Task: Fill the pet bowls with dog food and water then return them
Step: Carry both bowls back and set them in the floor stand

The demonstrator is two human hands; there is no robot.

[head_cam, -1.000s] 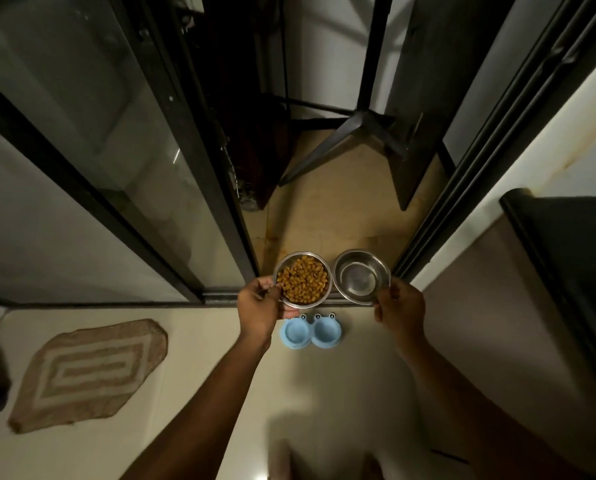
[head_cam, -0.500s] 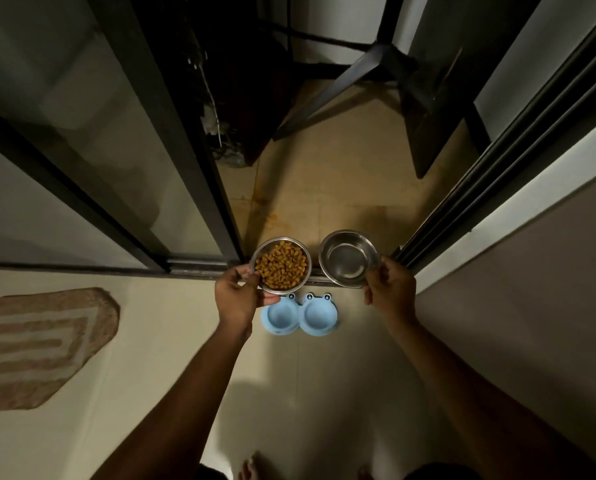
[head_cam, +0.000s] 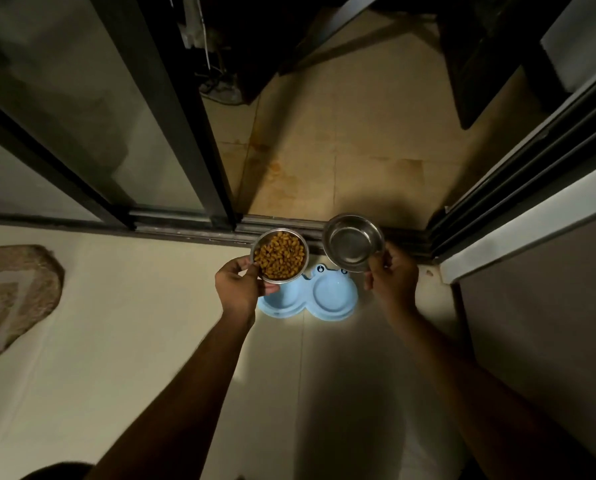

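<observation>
My left hand grips a steel bowl full of brown dog food by its near rim. A second steel bowl, which seems to hold water, is gripped at its rim by my right hand. Both bowls hang in the air above a light blue double bowl stand that lies on the floor beside the door track. The food bowl is over the stand's left hollow and the other bowl is over its far right edge. Both hollows of the stand have nothing in them.
A sliding door track crosses the floor just beyond the stand, with dark glass door frames left and right. A woven mat lies at the far left. A wall corner stands to the right. Tan tiles lie beyond the doorway.
The view has tilted down and come closer to the floor. Both bowls have sunk toward the blue stand, which looks larger now, and the bowls are a little further apart.
</observation>
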